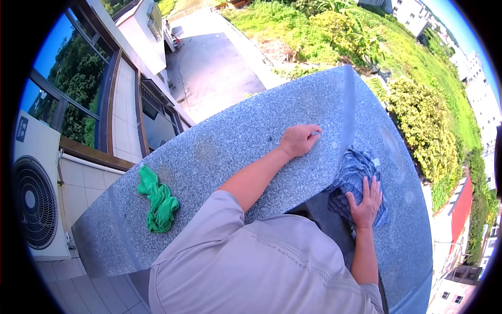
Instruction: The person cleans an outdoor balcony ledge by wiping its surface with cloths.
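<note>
My left hand [299, 140] is closed, resting on the speckled grey granite slab [240, 141]. Its fingers curl inward; a small pale spot shows between thumb and fingers, but I cannot make out what it is. My right hand [365, 204] lies flat with fingers stretched out on a crumpled blue-grey patterned cloth [355, 170]. That cloth is bunched over the slab's inner edge, just right of a seam. A twisted green cloth [158, 201] lies on the slab at the left, apart from both hands.
The slab's outer edge drops off to a paved yard [217, 68] and green plants [423, 115] far below. At the left stand an air-conditioner unit [36, 193] and a tiled wall with windows [78, 78]. A dark gap [324, 209] lies between the slab and my body.
</note>
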Available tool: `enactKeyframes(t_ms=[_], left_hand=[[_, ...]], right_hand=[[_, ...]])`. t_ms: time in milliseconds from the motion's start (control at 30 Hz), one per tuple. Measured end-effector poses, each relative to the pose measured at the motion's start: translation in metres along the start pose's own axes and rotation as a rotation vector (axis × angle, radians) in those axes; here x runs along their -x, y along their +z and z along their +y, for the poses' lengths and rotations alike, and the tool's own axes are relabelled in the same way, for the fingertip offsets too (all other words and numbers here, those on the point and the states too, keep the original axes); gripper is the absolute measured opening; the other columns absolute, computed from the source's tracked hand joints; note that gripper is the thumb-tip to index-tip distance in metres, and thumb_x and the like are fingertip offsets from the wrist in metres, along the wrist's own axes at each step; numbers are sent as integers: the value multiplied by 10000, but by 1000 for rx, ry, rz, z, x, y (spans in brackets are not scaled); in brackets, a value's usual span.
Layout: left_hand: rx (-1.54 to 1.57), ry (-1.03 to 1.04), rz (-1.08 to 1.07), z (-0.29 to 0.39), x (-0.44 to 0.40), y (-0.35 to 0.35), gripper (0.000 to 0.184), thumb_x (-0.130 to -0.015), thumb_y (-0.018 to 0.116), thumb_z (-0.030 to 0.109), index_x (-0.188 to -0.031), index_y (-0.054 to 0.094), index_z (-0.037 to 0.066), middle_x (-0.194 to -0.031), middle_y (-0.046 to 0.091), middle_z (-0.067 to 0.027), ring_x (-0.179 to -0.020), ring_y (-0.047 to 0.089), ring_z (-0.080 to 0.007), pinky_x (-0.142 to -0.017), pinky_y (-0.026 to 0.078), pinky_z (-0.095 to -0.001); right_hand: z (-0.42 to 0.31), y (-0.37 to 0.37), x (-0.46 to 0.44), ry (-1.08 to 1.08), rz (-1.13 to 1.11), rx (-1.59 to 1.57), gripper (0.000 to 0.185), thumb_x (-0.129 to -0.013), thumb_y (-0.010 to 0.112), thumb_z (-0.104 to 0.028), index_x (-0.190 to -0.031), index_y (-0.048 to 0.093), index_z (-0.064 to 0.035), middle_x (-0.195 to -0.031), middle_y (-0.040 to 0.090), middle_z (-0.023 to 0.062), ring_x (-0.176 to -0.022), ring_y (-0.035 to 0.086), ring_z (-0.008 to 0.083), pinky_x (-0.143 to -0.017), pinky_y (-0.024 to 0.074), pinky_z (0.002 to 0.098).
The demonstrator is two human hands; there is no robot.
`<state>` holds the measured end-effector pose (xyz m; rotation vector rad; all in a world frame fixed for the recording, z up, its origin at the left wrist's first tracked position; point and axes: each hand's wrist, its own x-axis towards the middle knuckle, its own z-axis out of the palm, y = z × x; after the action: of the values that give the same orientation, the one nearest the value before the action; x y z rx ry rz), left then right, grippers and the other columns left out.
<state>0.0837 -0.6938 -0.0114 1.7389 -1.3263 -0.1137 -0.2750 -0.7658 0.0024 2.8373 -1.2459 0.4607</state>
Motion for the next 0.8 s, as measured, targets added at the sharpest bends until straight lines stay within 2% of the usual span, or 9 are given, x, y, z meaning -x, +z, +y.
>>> enactKeyframes(t_ms=[467, 800], left_hand=[[-5, -17, -16, 2, 0, -3, 183, -948, 752, 234, -1125, 778, 195, -893, 761, -86, -836, 734, -295, -755, 580, -428], [9, -17, -8, -2, 1, 3, 184, -959, 751, 242, -1137, 776, 206, -882, 758, -74, -799, 723, -257, -724, 567, -389]], right_hand=[[1, 1, 1, -1, 20, -12, 815, -934, 750, -561, -1591, 537, -127, -1712, 392, 199, -1584, 345, 426, -1291, 230, 582], [0, 0, 2, -2, 28, -25, 813, -929, 760, -545, -1589, 539, -125, -1704, 400, 208, -1575, 357, 428, -1288, 236, 584]])
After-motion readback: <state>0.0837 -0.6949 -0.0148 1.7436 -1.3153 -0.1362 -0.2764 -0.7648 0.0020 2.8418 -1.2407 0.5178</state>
